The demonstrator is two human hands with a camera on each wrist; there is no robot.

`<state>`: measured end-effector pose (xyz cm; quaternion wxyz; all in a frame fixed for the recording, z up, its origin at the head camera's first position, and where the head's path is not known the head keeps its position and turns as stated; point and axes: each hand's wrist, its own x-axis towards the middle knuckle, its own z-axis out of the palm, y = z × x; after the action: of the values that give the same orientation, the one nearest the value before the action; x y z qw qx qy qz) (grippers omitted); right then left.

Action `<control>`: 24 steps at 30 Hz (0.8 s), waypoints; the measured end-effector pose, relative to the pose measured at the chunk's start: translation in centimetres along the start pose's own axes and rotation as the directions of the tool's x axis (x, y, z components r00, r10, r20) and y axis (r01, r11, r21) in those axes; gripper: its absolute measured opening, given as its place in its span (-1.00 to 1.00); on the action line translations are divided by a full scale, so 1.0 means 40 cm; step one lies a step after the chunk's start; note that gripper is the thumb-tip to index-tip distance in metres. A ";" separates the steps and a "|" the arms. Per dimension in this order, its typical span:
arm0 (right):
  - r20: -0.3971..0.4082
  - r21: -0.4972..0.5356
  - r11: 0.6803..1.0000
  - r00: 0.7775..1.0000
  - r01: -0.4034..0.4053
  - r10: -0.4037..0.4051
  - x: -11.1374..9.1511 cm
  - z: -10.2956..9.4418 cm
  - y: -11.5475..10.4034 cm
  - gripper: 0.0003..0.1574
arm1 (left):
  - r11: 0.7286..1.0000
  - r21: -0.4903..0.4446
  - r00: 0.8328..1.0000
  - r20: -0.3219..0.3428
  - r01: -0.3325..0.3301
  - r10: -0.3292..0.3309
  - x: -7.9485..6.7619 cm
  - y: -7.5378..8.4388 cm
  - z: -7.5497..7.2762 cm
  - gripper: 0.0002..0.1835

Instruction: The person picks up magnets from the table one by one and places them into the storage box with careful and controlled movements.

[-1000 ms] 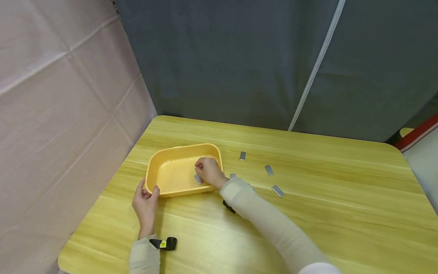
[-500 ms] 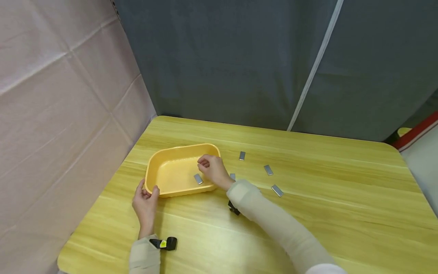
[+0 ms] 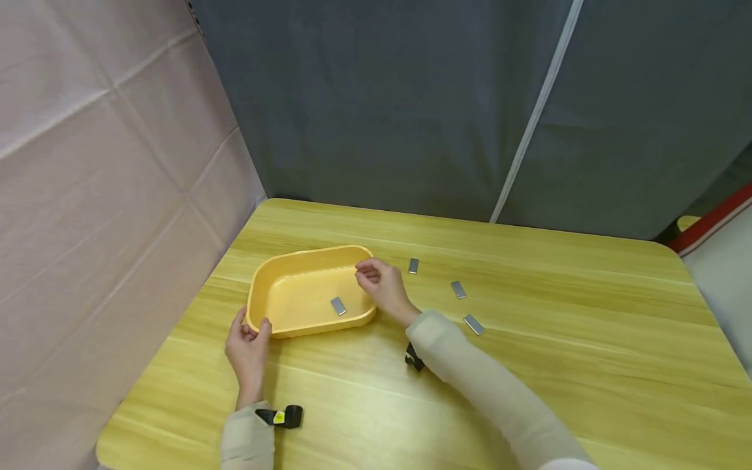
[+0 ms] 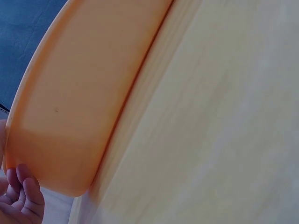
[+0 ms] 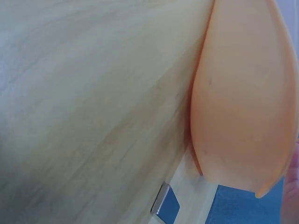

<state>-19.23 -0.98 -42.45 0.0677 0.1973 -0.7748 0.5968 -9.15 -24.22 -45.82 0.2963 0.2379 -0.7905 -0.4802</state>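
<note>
Your left hand (image 3: 248, 352) and right hand (image 3: 384, 287) are above the wood-grain table (image 3: 352, 398): the left grasps the yellow tray (image 3: 302, 294) at its near-left corner; the right, released, fingers loosely bent, is at its right end. One thin grey block (image 3: 337, 306) lies inside; three matching blocks (image 3: 458, 290) lie rightward.

1. On the worktop (image 3: 576, 326), left of centre, sat the tray (image 3: 299, 294).
2. Inside it, towards the near right, lay an inner block (image 3: 338, 306).
3. Right of the tray, running nearer and rightward, lay a far block (image 3: 414, 266), a middle block (image 3: 459, 290) and a near block (image 3: 473, 324).
4. The left-hand grip (image 3: 247, 352) was at the tray's near left corner — the right-hand grip (image 3: 384, 287) at its right end.
5. Behind the worktop hung a curtain (image 3: 376, 111).
</note>
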 end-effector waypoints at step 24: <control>-0.041 0.109 0.990 0.995 -0.086 0.091 -0.063 -0.120 -0.069 -0.81 | 1.000 -0.012 1.000 0.000 0.010 -0.010 0.002 0.004 -0.001 -0.49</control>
<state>-16.49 3.57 -39.51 0.0485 0.1523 -0.7481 0.6441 -9.20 -24.22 -45.64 0.2955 0.2401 -0.7864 -0.4864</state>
